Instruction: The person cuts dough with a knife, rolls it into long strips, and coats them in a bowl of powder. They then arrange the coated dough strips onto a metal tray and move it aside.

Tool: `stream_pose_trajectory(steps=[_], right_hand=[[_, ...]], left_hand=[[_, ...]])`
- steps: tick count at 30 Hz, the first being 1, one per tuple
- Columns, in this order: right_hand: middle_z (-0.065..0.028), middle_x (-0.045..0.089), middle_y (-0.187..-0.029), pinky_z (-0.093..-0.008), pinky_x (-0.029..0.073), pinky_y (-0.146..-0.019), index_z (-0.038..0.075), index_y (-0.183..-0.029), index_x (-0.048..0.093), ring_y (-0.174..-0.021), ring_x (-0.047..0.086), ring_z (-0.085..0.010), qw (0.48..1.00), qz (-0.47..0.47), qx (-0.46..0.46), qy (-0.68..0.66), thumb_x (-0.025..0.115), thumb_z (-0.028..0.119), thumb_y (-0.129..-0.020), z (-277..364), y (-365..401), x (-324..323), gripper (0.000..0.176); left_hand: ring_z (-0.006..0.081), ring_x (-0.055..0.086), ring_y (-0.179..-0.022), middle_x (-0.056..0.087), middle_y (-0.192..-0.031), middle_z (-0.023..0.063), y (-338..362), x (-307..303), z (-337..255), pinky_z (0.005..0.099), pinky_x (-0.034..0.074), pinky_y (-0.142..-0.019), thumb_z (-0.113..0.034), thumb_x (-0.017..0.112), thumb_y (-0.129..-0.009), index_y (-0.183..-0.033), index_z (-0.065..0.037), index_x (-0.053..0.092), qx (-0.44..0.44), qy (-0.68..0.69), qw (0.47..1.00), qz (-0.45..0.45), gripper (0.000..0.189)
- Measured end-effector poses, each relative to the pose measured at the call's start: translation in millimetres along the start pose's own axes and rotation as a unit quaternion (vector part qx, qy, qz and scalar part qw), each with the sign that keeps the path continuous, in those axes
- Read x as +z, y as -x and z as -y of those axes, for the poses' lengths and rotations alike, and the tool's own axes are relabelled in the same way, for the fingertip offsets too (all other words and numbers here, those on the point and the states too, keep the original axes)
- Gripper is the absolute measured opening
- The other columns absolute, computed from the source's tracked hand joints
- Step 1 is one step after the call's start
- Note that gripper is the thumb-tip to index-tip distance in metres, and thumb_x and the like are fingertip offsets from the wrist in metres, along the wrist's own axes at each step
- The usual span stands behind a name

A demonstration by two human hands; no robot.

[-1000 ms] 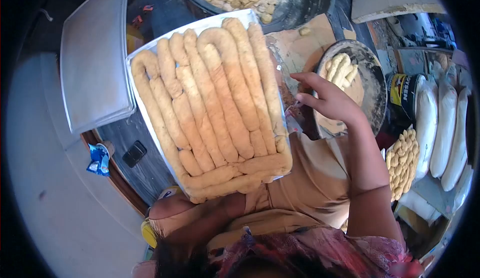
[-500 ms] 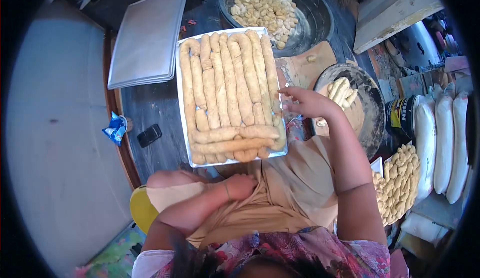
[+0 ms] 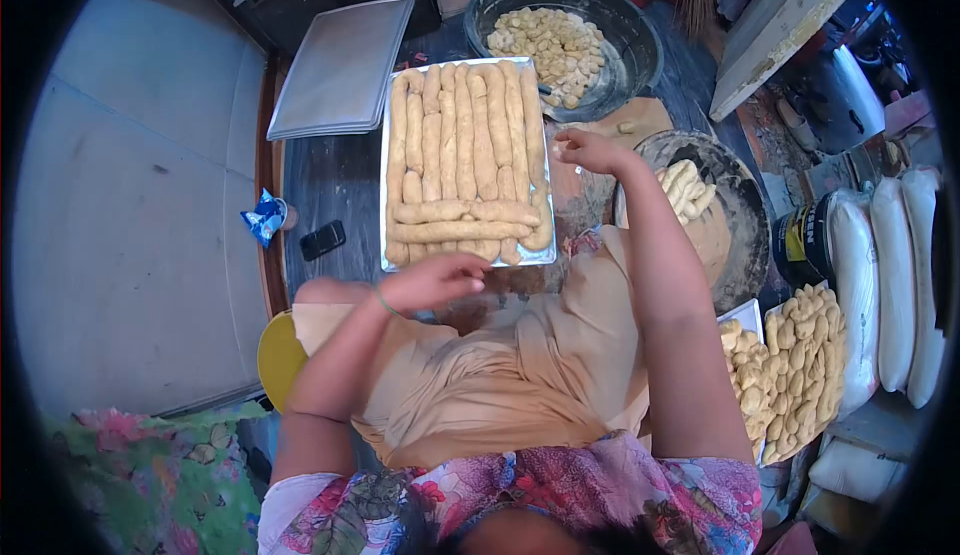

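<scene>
A metal tray (image 3: 551,254) lies on the floor ahead of my lap, filled with long tan dough ropes (image 3: 464,135); two lie crosswise near its close end. My left hand (image 3: 437,281) is at the tray's near edge, fingers loosely bent and apart, with nothing visible in them. Just off the tray's right side is my right hand (image 3: 594,152), its fingers reaching left, apart and with no object visible in them. Beyond it, a round dark pan (image 3: 742,180) holds pale dough strips (image 3: 684,191).
A big dark basin (image 3: 641,55) with many dough pieces (image 3: 560,50) stands at the back. Stacked flat trays (image 3: 340,70), a phone (image 3: 322,241) and a blue packet (image 3: 264,217) are left. Shaped dough pieces (image 3: 800,365) and filled plastic bags (image 3: 855,285) lie right.
My left hand has risen from my lap to the tray's near edge, its fingers loosening. My right hand now sits slightly farther from the tray's right side. The camera view has shifted.
</scene>
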State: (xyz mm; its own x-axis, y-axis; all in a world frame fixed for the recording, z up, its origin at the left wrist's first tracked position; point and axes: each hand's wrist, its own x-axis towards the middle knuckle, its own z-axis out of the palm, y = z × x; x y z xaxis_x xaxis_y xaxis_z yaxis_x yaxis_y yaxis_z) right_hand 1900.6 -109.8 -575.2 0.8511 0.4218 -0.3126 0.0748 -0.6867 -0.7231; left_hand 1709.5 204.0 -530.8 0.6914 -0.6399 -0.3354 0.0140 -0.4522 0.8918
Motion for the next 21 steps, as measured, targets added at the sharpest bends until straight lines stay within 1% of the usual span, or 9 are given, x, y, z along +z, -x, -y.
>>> stream_pose_trajectory(steps=[1,3,6,7,9,12,15,19,21], right_hand=[[-0.0194,0.059,-0.116,-0.0368,0.045,-0.089,0.005,-0.125,0.052,-0.105,0.057,-0.0294,1.0,0.0,0.004,0.006,0.065,0.036,-0.08,1,3,0,0.057],[-0.0193,0.059,-0.116,-0.0366,0.045,-0.09,0.004,-0.125,0.052,-0.107,0.057,-0.0294,1.0,-0.003,0.014,0.017,0.065,0.035,-0.08,7,7,-1,0.057],[-0.019,0.059,-0.118,-0.0364,0.045,-0.092,0.004,-0.126,0.051,-0.109,0.056,-0.0297,0.999,0.008,-0.022,0.04,0.065,0.034,-0.08,-9,-7,9,0.058],[-0.0188,0.059,-0.118,-0.0364,0.044,-0.092,0.005,-0.129,0.049,-0.108,0.056,-0.0289,0.998,0.019,-0.019,0.053,0.064,0.036,-0.081,-9,-9,8,0.059],[-0.0184,0.058,-0.119,-0.0363,0.044,-0.092,0.008,-0.133,0.045,-0.108,0.057,-0.0274,0.996,0.044,-0.013,0.077,0.062,0.04,-0.083,-9,-12,9,0.062],[-0.0182,0.058,-0.118,-0.0364,0.044,-0.091,0.009,-0.133,0.045,-0.106,0.058,-0.0276,0.997,0.012,0.027,0.075,0.062,0.04,-0.082,5,-7,4,0.062],[-0.0184,0.059,-0.117,-0.0361,0.044,-0.091,0.009,-0.133,0.045,-0.105,0.058,-0.0275,0.997,-0.001,0.056,0.045,0.063,0.041,-0.082,-6,-26,11,0.063],[-0.0186,0.059,-0.116,-0.0362,0.044,-0.09,0.008,-0.132,0.045,-0.104,0.058,-0.0282,0.996,0.009,0.056,0.076,0.063,0.04,-0.082,-6,-40,25,0.062],[-0.0187,0.06,-0.115,-0.0362,0.045,-0.09,0.006,-0.131,0.046,-0.105,0.058,-0.0285,0.996,0.009,0.05,0.078,0.063,0.039,-0.082,-8,-49,34,0.061]], left_hand=[[0.0155,0.06,-0.086,0.064,-0.093,0.0121,10,-11,-17,0.0296,0.048,-0.074,-0.026,0.06,-0.089,-0.117,0.0,0.056,-0.018,0.006,0.999,-0.039,0.039],[0.0151,0.06,-0.085,0.062,-0.098,0.0139,26,-37,-41,0.0289,0.048,-0.074,-0.026,0.061,-0.089,-0.119,0.0,0.055,-0.05,-0.044,0.997,-0.04,0.04],[0.014,0.058,-0.085,0.061,-0.102,0.0059,36,-70,-37,0.0288,0.048,-0.074,-0.024,0.061,-0.089,-0.122,-0.002,0.053,-0.062,-0.108,0.989,-0.076,0.04],[0.0156,0.055,-0.095,0.058,-0.11,0.0073,33,-82,-22,0.0289,0.046,-0.081,-0.02,0.061,-0.089,-0.123,-0.002,0.053,-0.095,-0.121,0.983,-0.1,0.039],[0.0174,0.049,-0.108,0.052,-0.122,0.0095,20,-106,22,0.0302,0.04,-0.091,-0.024,0.059,-0.089,-0.126,-0.004,0.051,0.007,-0.112,0.97,-0.217,0.043],[0.0255,0.045,-0.119,0.049,-0.123,0.0194,-1,-130,44,0.0333,0.035,-0.1,-0.031,0.061,-0.088,-0.128,0.0,0.049,-0.07,0.116,0.909,-0.394,0.052],[0.0226,0.038,-0.125,0.043,-0.136,0.0123,-15,-161,81,0.0321,0.031,-0.102,-0.039,0.056,-0.089,-0.133,-0.008,0.045,-0.129,0.101,0.901,-0.402,0.056],[0.0299,0.034,-0.131,0.039,-0.138,0.0212,-29,-184,108,0.0372,0.028,-0.106,-0.047,0.055,-0.088,-0.136,-0.001,0.039,-0.16,-0.112,0.908,-0.37,0.069],[0.0334,0.034,-0.132,0.035,-0.14,0.0239,-37,-185,115,0.039,0.03,-0.106,-0.051,0.053,-0.087,-0.137,-0.001,0.037,-0.182,-0.107,0.911,-0.355,0.073]])
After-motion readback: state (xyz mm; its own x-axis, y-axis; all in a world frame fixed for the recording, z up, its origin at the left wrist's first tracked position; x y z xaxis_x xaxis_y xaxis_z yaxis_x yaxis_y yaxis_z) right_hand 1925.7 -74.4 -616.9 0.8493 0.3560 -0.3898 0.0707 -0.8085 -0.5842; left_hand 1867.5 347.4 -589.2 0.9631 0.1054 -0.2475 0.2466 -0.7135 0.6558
